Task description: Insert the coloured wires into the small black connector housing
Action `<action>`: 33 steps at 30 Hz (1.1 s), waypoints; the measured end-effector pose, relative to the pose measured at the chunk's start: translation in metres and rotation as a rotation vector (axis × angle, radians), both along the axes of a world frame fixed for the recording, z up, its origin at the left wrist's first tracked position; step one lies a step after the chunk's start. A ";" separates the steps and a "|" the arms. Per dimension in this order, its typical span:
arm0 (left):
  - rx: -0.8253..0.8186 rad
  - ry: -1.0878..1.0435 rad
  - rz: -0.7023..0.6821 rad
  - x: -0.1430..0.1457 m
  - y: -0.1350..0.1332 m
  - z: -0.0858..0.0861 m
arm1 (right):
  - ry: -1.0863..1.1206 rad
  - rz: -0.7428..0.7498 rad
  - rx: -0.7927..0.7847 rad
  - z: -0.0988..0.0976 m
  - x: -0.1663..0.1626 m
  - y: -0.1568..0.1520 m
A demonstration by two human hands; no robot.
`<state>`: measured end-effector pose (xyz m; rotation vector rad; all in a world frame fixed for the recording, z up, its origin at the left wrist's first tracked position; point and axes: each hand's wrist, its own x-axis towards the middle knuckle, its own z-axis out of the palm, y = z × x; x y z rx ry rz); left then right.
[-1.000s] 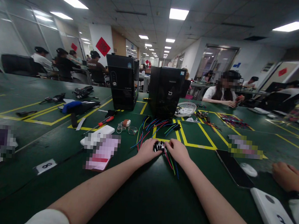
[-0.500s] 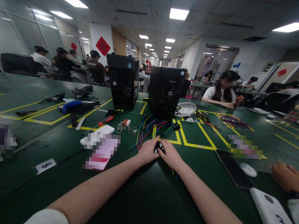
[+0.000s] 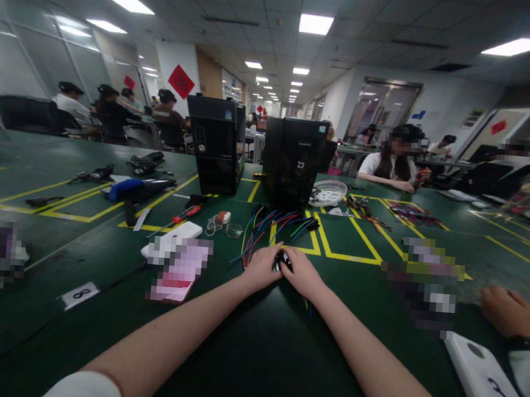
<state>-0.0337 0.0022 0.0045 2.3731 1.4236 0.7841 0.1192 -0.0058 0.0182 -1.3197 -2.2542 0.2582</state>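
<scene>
Head view: left hand (image 3: 262,269) and right hand (image 3: 304,274) meet just below frame centre, fingers curled, both holding a small black-and-white part (image 3: 283,260) between them; fingertip contacts partly hidden. Coloured wires (image 3: 271,216) lie just above.

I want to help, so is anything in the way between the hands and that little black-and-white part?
Nothing visible: the left hand and right hand are around the black-and-white part, though they hide much of it. The coloured wires spread beyond the hands aren't in between.
</scene>
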 end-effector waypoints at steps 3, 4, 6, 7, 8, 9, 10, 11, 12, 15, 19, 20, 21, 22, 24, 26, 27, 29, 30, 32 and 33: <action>0.006 0.007 -0.002 0.000 0.000 0.000 | 0.011 0.009 -0.003 -0.001 0.000 0.001; 0.009 0.008 -0.001 0.000 0.000 -0.001 | 0.026 0.007 -0.007 -0.001 0.001 0.002; 0.014 0.008 0.002 0.000 0.000 -0.002 | 0.085 -0.045 -0.017 -0.001 0.005 0.006; 0.015 0.008 0.004 -0.001 0.000 -0.002 | 0.120 -0.095 -0.023 0.000 0.008 0.009; 0.013 0.008 0.005 -0.001 0.000 -0.002 | 0.146 -0.155 -0.034 0.000 0.011 0.012; 0.011 0.008 0.005 -0.001 -0.001 -0.003 | 0.152 -0.213 -0.049 0.000 0.015 0.015; 0.008 0.009 0.005 -0.001 -0.001 -0.003 | 0.136 -0.257 -0.069 0.000 0.019 0.017; 0.007 0.010 0.006 -0.001 -0.001 -0.003 | 0.099 -0.282 -0.093 0.001 0.022 0.020; 0.006 0.012 0.010 -0.001 -0.001 -0.003 | 0.050 -0.292 -0.116 0.001 0.025 0.021; 0.005 0.026 0.031 -0.002 0.000 -0.002 | -0.078 -0.284 -0.166 0.001 0.028 0.022; 0.005 0.035 0.030 -0.002 -0.001 0.000 | -0.170 -0.322 -0.181 0.001 0.027 0.020; 0.007 0.034 0.025 -0.002 -0.001 0.000 | -0.183 -0.337 -0.176 0.002 0.027 0.020; 0.010 0.035 0.022 -0.002 -0.001 0.000 | -0.187 -0.351 -0.170 0.003 0.026 0.020; 0.012 0.037 0.021 -0.002 -0.001 0.000 | -0.181 -0.363 -0.163 0.004 0.026 0.020; 0.017 0.045 0.023 -0.002 -0.002 0.000 | -0.144 -0.379 -0.148 0.006 0.024 0.019; 0.023 0.051 0.029 -0.001 -0.002 0.000 | -0.088 -0.357 -0.118 0.010 0.021 0.016; 0.026 0.052 0.029 -0.001 -0.002 0.000 | -0.064 -0.328 -0.096 0.012 0.019 0.015; 0.033 0.048 0.024 0.000 -0.002 0.000 | -0.041 -0.255 -0.045 0.016 0.013 0.010; 0.037 0.042 0.021 0.000 -0.002 0.000 | -0.040 -0.223 -0.020 0.017 0.011 0.008; 0.039 0.026 0.017 0.000 -0.002 0.000 | -0.054 -0.184 0.016 0.019 0.006 0.004; 0.038 0.018 0.014 0.000 -0.002 0.000 | -0.064 -0.173 0.024 0.020 0.005 0.003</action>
